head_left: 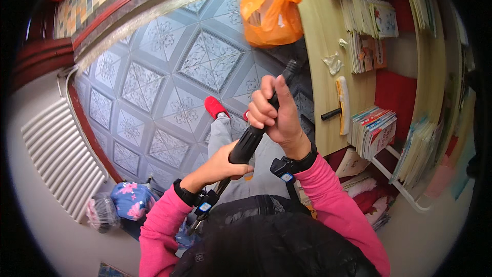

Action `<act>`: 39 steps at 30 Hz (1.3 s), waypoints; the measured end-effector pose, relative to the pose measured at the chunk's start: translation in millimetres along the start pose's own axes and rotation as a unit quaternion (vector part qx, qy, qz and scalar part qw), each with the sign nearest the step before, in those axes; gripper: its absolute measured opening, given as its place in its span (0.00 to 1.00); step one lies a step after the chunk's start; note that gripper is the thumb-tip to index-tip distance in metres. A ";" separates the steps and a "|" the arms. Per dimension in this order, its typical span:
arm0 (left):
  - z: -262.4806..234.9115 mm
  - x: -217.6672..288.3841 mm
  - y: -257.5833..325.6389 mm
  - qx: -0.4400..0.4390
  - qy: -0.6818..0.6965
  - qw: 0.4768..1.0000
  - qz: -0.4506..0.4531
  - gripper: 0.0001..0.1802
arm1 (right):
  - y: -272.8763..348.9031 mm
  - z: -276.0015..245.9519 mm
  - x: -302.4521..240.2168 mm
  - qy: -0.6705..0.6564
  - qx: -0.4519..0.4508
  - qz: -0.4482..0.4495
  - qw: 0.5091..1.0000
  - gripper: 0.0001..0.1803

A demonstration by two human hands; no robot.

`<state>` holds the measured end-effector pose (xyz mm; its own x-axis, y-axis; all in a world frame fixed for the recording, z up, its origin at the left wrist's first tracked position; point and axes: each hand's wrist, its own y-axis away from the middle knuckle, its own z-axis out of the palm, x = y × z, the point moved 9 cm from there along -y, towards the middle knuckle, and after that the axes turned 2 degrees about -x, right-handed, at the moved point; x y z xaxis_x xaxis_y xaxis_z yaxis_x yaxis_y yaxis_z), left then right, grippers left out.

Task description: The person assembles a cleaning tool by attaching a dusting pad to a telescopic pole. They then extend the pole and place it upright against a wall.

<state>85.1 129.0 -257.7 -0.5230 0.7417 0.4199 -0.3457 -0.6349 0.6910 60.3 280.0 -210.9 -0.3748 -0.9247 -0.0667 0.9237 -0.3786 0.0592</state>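
A long pole with a black ribbed grip (pixel 249 142) slants across in front of my body, its threaded-looking black tip (pixel 292 66) pointing up and to the right. My left hand (pixel 220 163) is closed round the lower part of the grip. Further up, my right hand (pixel 281 115) wraps its fingers round the pole, thumb lying along it. Below my left hand the shaft thins and runs down beside my left forearm. On the wooden surface to the right lies a window-washer head (pixel 343 106) with a pale fuzzy pad and a short black handle socket, apart from both hands.
An orange plastic bag (pixel 271 14) stands on the patterned tile floor (pixel 154 72) ahead. Shelves with stacked books (pixel 373 131) line the right side. Crumpled wrapping (pixel 332 64) lies near the washer head. On the left are a white radiator (pixel 61 149) and a blue flowered bundle (pixel 131 200).
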 end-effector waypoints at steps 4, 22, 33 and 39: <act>-36.8 -13.0 57.7 -0.047 0.063 0.994 0.080 0.18 | -29.7 -1.6 60.3 0.156 0.142 0.018 0.977 0.20; -82.8 -59.6 126.6 -0.077 0.309 0.947 0.049 0.11 | -100.0 -12.4 193.5 0.123 0.174 0.192 0.958 0.19; -110.2 -50.3 125.5 0.162 0.199 0.961 0.099 0.09 | -90.0 -38.3 185.2 0.308 0.337 0.150 0.877 0.17; -104.0 -33.6 133.2 0.178 0.048 0.969 0.166 0.12 | -114.9 2.8 165.4 0.249 0.177 0.100 0.947 0.30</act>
<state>-24.4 -3.1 -240.9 -0.6345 0.4752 0.6096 0.1365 -0.7075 0.6934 -108.0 170.4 -225.9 -0.0304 -0.8798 -0.4744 0.8543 -0.2693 0.4447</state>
